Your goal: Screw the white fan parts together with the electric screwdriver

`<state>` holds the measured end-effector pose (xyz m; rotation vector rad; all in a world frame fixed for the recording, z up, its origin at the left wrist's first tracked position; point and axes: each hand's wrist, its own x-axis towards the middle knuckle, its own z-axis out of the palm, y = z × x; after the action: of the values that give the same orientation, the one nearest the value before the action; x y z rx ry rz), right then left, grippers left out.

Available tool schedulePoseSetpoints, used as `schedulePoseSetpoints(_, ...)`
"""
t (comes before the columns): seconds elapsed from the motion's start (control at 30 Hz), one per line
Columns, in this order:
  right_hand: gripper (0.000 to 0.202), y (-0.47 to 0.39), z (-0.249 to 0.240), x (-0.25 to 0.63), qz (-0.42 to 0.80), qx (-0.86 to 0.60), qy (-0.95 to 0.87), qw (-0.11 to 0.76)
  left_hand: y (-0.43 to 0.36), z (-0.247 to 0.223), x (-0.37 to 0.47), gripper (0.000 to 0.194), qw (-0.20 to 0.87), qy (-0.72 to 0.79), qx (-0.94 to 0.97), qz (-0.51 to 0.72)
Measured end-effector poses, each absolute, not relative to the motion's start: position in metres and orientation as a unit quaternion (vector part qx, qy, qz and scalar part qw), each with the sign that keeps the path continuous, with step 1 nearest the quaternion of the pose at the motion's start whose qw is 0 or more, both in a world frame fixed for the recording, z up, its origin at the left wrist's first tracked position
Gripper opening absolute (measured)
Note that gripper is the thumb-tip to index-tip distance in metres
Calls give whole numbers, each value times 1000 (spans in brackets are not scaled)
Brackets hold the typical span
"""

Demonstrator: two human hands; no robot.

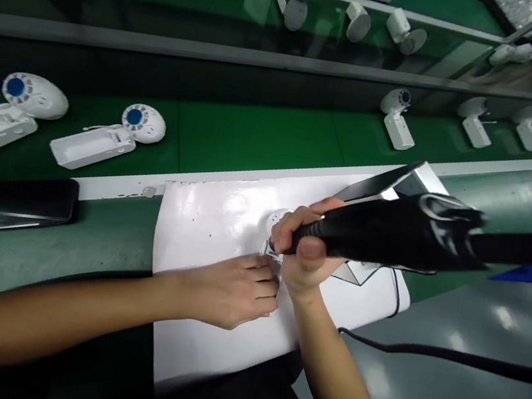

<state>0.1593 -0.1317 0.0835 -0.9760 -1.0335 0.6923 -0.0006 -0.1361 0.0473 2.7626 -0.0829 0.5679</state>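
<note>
My right hand (306, 249) is wrapped round a black handheld tool (381, 233), which lies nearly level and points left, with a dark cable running off to the right. Just below its tip, my left hand (235, 290) has its fingers curled at a small white part (272, 248); the fingertips are partly hidden, so the exact grip does not show. Part of a round white piece (277, 218) shows behind my right fingers. Both hands are over a white sheet (211, 231) on the bench edge.
White lamp-like units (144, 125) stand on the green belt (260, 138), with more on the upper shelf. A black tray (10, 204) lies at the left. An open box with shiny sides (426, 178) sits behind the tool. A black cable (423, 350) crosses at the right.
</note>
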Motion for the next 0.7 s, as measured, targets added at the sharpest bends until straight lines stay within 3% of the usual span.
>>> schedulePoseSetpoints(0.2,42,-133,73,155,314,-405,-460,725,-137,44,-3,13,167,-28,967,190)
schedulePoseSetpoints(0.33,59,-137,92,157,319,-390,-461,730,-139,43,-3,15,165,-26,967,192)
schedulePoseSetpoints(0.43,71,-149,125,174,229,-376,-457,773,-140,44,-2,15,175,-17,965,195)
schedulePoseSetpoints(0.53,67,-158,156,201,84,-413,-461,781,-140,45,-1,18,183,-20,965,184)
schedulePoseSetpoints(0.7,57,-154,166,225,40,-437,-427,791,-141,47,-1,17,198,-10,963,185)
